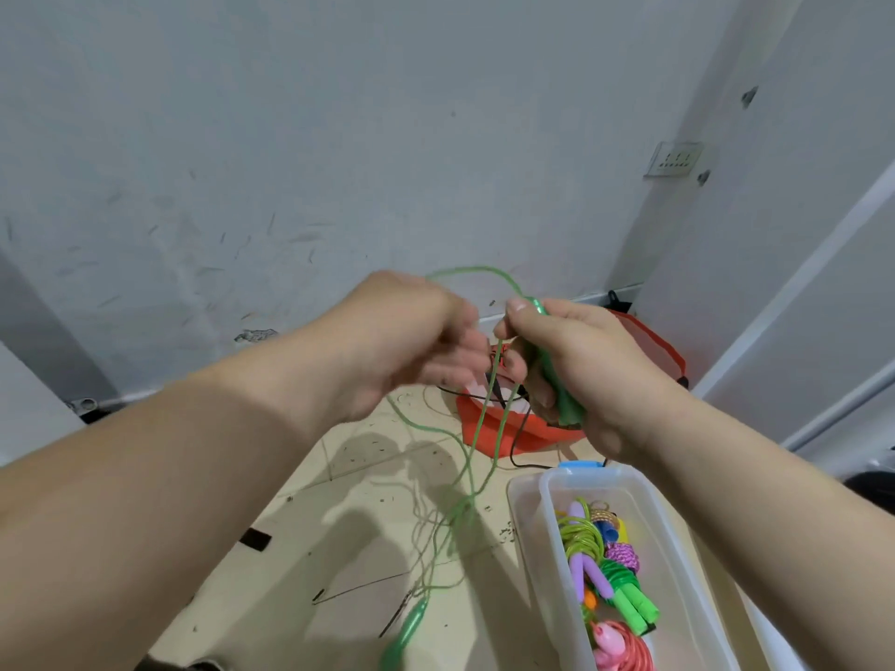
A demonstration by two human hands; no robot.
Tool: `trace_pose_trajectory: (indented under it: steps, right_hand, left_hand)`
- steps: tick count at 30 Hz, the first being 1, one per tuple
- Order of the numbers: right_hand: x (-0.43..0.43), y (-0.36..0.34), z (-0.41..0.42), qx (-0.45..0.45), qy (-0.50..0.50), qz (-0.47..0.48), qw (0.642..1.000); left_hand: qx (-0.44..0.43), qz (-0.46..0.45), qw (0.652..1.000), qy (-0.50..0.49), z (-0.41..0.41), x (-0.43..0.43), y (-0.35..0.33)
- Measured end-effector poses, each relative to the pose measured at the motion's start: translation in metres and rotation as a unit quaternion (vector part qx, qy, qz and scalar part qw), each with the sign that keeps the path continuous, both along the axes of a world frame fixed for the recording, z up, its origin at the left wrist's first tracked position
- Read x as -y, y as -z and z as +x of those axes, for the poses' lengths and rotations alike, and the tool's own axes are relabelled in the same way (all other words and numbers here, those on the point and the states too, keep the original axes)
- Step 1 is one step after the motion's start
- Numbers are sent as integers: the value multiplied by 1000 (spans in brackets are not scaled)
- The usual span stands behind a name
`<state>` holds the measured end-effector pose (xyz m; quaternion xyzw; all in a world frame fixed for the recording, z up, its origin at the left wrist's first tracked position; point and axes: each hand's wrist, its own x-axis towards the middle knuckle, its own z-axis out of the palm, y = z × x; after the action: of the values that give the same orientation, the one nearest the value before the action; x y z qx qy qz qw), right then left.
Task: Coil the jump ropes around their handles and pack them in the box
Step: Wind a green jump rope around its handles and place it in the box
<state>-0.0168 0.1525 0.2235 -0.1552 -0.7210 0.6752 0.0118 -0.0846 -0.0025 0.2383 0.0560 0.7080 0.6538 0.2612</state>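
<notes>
Midway through the coiling step, a person's right hand (581, 375) grips one green handle (557, 380) upright at chest height, fingers and thumb wrapped round it. The left hand (411, 341) sits just beside it with fingers curled at the green rope (484, 447); motion blur hides whether they pinch the cord. One loop arcs between the two hands, while most of the rope hangs slack down to the tiled floor (339, 525), where the second handle (404, 632) lies. At lower right the clear plastic box (530, 540) stands open, holding several coiled ropes (615, 573). Few turns appear wound so far. The next move likely calls for drawing up the slack and laying it turn by turn around the handle, without tangling the trailing length.
</notes>
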Motion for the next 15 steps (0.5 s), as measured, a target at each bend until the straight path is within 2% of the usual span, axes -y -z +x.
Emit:
trace_pose_trajectory:
  steps: [2, 4, 6, 7, 9, 12, 13, 15]
  right_hand:
    - [2, -6, -2, -8, 0, -64, 998]
    - [3, -10, -3, -17, -7, -134, 991]
    - [4, -12, -4, -21, -2, -184, 983]
    - [3, -12, -5, -22, 6, -196, 980]
    - [1, -10, -6, -11, 28, -179, 983]
    - [-3, -5, -4, 39, 26, -105, 993]
    - [-4, -3, -3, 57, 5, -92, 994]
    - [-6, 2, -1, 86, -48, -70, 993]
  left_hand:
    - [-58, -109, 983, 132, 11, -3, 10]
    - [-148, -210, 938, 232, 18, -6, 18]
    - [-209, -280, 897, 271, 22, -7, 24]
    - [-215, -290, 891, 276, 22, -8, 26]
    - [-183, -245, 918, 253, 24, -9, 24]
    - [-120, -72, 985, 103, 15, -14, 11]
    - [-87, -6, 995, 48, 11, -15, 6]
    - [-13, 119, 992, -46, 3, -14, -4]
